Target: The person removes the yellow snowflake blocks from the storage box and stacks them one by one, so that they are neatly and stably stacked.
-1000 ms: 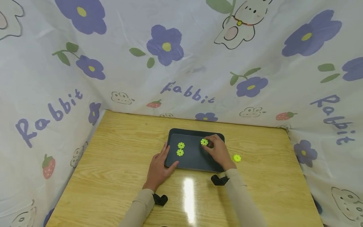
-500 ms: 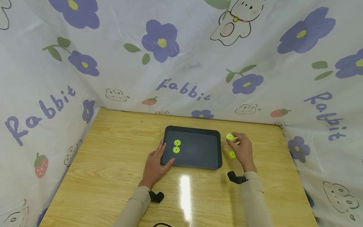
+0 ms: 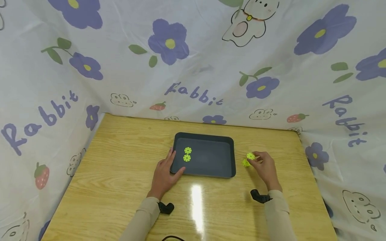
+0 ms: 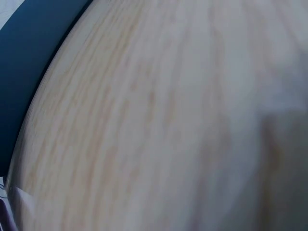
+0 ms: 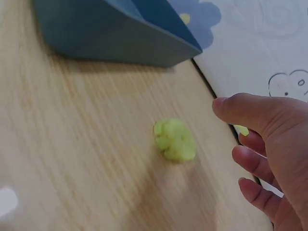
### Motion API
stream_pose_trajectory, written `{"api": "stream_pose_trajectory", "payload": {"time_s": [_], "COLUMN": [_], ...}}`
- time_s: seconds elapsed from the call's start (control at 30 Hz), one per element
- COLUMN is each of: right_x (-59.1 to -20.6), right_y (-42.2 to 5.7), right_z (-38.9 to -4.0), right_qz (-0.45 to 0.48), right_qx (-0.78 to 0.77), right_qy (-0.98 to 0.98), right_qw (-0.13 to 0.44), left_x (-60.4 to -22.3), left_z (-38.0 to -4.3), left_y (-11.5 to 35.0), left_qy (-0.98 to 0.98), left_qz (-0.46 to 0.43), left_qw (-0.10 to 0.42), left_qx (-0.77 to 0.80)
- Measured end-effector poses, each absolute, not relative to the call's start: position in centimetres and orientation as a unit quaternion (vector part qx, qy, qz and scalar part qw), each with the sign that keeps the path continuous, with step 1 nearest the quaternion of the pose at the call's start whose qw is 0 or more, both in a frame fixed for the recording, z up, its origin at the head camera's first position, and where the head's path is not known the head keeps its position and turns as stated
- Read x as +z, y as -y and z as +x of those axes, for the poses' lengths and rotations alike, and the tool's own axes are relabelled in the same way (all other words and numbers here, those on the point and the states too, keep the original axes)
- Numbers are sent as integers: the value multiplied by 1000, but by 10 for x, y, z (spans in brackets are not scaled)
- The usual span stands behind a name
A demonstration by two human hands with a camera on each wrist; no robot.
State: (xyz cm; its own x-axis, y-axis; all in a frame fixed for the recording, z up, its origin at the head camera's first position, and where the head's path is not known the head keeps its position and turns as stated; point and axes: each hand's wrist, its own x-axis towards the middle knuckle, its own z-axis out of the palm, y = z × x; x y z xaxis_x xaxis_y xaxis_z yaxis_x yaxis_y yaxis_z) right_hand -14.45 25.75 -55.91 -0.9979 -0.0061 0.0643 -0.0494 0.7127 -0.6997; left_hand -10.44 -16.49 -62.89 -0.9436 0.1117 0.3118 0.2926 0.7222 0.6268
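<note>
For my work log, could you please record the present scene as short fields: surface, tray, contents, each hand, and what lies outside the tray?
Surface: wood-grain table
Tray: dark, rectangular tray
In tray: two yellow-green notched discs, near its left side, one beyond the other
Left hand: rests at the tray's near left corner
Right hand: pinches another disc, right of the tray
Outside tray: at least one loose disc; count unclear

One tray [image 3: 211, 157] and at least four discs [image 3: 187, 158] show.
</note>
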Motion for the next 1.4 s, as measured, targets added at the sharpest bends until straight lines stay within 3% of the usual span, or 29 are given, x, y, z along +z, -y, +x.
{"api": "stream_pose_trajectory", "payload": {"time_s": [0.5,1.4], "right_x": [-570,-580], "right_y": [-255,-255], "right_z": [-142,-139], "right_qz": [7,12], "right_qx": [386,361], "right_qy": [922,932], "right_qw": [-25,-31], "left_x": [-629,-633], "left_z": [-105,-106], "left_y": [168,166], "left_qy": [919,921], "left_qz": [-118,-117], "left_qw": [152,135], "left_qx": [-345,-346]}}
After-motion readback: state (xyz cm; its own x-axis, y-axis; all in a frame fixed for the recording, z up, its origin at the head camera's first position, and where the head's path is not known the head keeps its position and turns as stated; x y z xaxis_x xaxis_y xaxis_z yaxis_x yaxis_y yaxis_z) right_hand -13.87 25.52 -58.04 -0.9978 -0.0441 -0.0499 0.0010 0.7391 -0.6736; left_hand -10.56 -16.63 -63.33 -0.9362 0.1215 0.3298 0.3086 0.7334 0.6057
